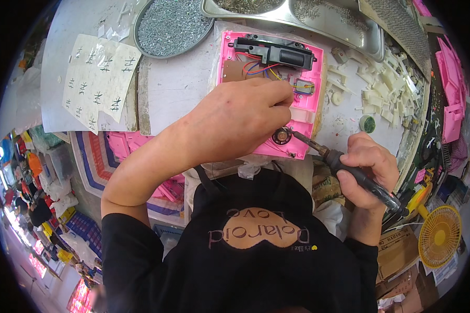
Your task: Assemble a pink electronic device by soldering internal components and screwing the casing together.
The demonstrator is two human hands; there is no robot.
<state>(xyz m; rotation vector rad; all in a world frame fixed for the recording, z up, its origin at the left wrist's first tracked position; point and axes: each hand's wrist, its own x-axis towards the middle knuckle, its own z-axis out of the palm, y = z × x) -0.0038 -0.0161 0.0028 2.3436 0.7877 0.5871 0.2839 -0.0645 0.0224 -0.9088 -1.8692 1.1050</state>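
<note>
A pink plastic housing point(309, 116) lies in front of me with its inside facing up. Across its far end sits a black plastic mechanism point(276, 53); red, blue and yellow wires point(261, 68) run beside a small metal motor point(304, 87). My left hand point(248, 112) reaches over the housing, fingers pinched together close to a small round speaker point(282, 136); whatever they hold is hidden. In my right hand point(369, 160) is a soldering iron point(364, 183), its black handle slanting down to the right. The iron's tip points at the speaker's edge; whether it touches cannot be made out.
A round tray of screws point(139, 32) and a metal tray point(214, 12) with small parts stand at the back. White plastic pieces point(383, 94) are heaped on the right, near a small green-topped tin point(367, 123). A yellow fan point(440, 236) is at lower right; marked paper point(91, 78) lies left.
</note>
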